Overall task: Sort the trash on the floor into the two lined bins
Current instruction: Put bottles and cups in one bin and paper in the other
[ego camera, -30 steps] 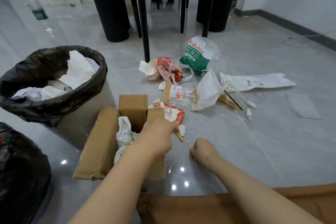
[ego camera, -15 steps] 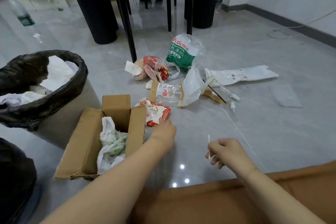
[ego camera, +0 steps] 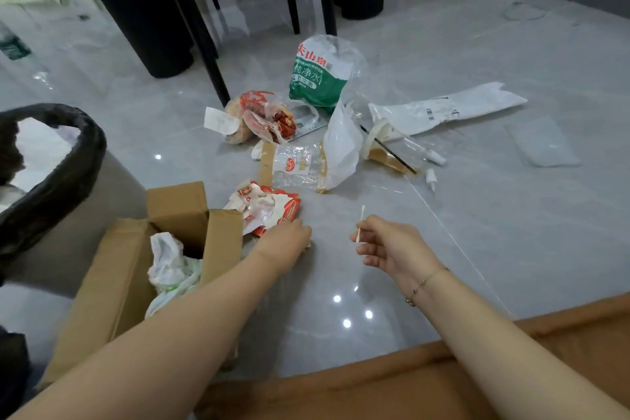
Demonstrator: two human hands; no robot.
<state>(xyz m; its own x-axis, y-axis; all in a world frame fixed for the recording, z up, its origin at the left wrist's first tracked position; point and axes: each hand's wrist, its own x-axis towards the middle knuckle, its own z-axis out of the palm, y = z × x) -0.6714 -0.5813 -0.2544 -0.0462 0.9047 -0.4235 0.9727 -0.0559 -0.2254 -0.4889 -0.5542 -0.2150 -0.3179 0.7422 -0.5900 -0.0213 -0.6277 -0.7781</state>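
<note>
Grey tile floor [ego camera: 511, 215] still has trash at 12 o'clock, right hand [ego camera: 392, 249] pinching a swab [ego camera: 360, 222], left hand [ego camera: 286, 240] curled on the wrapper [ego camera: 269, 210], so I'd grab it whole, then swing to the bin [ego camera: 64, 177] at 9.

The right hand [ego camera: 392, 245] pinches a thin white swab stick [ego camera: 360, 224] upright above the grey tiled floor [ego camera: 511, 215]. The left hand [ego camera: 286, 242] reaches low, fingers curled against the edge of a crumpled red-and-white wrapper [ego camera: 269, 206] — what they grip is hidden. Beside it lies an open cardboard box [ego camera: 116, 283] with a white plastic bag [ego camera: 170, 266] inside. A black-lined bin [ego camera: 64, 174] stands at the left. Farther off lie a green water-bottle pack wrap [ego camera: 318, 75], a tipped plastic cup [ego camera: 388, 150] and a white mailer bag [ego camera: 453, 109].
</note>
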